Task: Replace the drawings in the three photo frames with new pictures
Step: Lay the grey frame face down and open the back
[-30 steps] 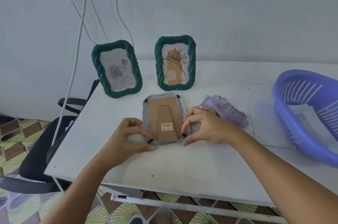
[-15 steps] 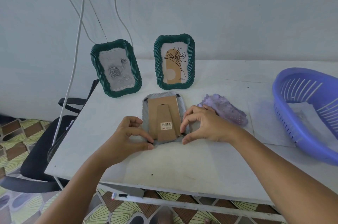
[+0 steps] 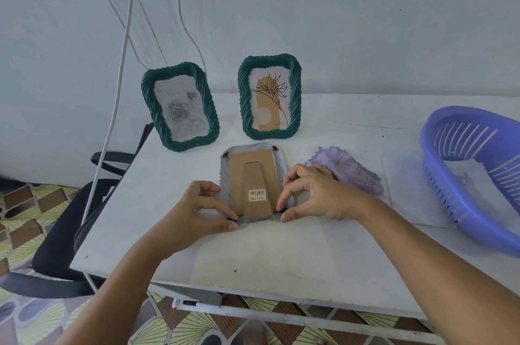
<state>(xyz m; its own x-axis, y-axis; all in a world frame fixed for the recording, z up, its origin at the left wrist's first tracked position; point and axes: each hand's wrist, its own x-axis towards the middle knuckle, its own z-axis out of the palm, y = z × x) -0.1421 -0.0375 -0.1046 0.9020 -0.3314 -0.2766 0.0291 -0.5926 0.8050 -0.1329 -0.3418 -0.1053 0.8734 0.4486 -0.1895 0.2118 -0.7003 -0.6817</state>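
Observation:
A frame lies face down mid-table, showing its brown cardboard back (image 3: 253, 173) with a folded stand and a barcode sticker. My left hand (image 3: 194, 212) pinches its lower left corner with thumb and index finger, at a small black tab. My right hand (image 3: 315, 195) pinches the lower right corner the same way. Behind it stand two green twisted-rim frames. The left frame (image 3: 147, 100) holds a grey rose drawing (image 3: 180, 111). The right frame (image 3: 244, 97) holds a line-drawn flower on tan (image 3: 268, 102).
A crumpled purple cloth (image 3: 349, 173) lies just right of the face-down frame. A blue plastic basket (image 3: 430, 153) sits at the right on a white sheet (image 3: 408, 190). White cables (image 3: 118, 91) hang at the left over a black chair (image 3: 56, 246). The table's front edge (image 3: 253, 285) is close.
Both hands stay at the lower corners of the face-down frame. Only the view has shifted slightly.

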